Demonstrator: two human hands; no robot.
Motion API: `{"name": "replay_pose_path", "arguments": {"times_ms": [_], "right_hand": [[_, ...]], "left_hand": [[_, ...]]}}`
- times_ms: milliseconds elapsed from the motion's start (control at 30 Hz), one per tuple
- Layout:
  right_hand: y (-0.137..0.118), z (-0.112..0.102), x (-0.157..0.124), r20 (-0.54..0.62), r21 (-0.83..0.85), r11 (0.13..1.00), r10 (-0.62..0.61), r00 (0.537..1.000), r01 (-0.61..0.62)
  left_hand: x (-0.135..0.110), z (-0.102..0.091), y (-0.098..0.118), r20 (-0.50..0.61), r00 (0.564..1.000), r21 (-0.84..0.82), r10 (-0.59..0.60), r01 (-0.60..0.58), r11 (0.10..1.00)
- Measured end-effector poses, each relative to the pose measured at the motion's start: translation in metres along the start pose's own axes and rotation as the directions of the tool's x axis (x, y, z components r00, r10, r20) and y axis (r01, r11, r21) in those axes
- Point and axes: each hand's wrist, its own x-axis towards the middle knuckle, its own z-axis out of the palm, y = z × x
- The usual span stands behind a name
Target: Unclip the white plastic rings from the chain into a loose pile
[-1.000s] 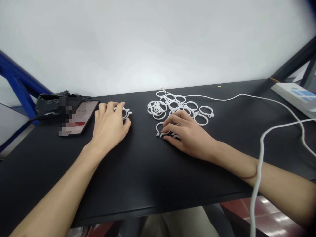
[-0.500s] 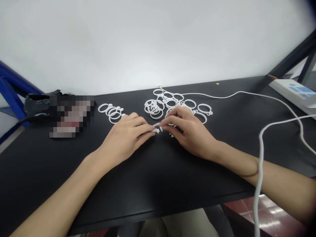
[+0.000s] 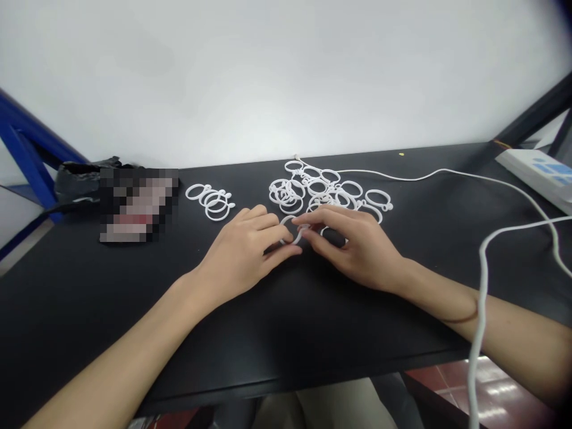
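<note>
My left hand (image 3: 243,250) and my right hand (image 3: 357,241) meet at the middle of the black table (image 3: 268,333). Together their fingertips pinch one white plastic ring (image 3: 291,229) just above the tabletop. A loose pile of several white rings (image 3: 322,190) lies right behind my right hand. A small cluster of white rings (image 3: 211,201) lies apart to the left, behind my left hand. Both hands have their fingers pressed together on the ring.
A blurred-out phone (image 3: 136,205) lies at the left beside a black bag (image 3: 75,176). White cables (image 3: 482,268) run across the right side and over the front edge. A white power strip (image 3: 536,170) sits at the far right. A blue frame (image 3: 27,155) stands at the left.
My left hand left the small ring cluster on the left and came to the middle. My right hand took one ring from the pile; both hands now pinch it.
</note>
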Motion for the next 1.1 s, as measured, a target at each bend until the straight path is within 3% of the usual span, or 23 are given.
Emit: {"name": "replay_pose_path", "arguments": {"times_ms": [667,833,967,1100], "right_hand": [[-0.001,-0.007,0.003,-0.052,0.021,0.999,0.031,0.998,-0.03],[0.006,-0.006,0.003,-0.017,-0.064,0.994,0.083,0.996,-0.084],[0.013,-0.011,0.002,0.105,-0.269,0.963,0.066,0.992,-0.035],[0.016,-0.015,0.0,0.274,-0.362,0.93,0.045,0.961,0.059]], "left_hand": [[0.001,-0.002,0.004,-0.012,1.0,-0.005,-0.028,0.028,1.0],[0.002,-0.001,0.002,-0.005,0.999,0.042,-0.039,0.039,0.998],[-0.002,-0.008,-0.016,-0.08,0.984,0.322,-0.162,0.179,0.93],[-0.012,-0.02,-0.041,-0.222,0.917,0.456,-0.331,0.398,0.796]]}}
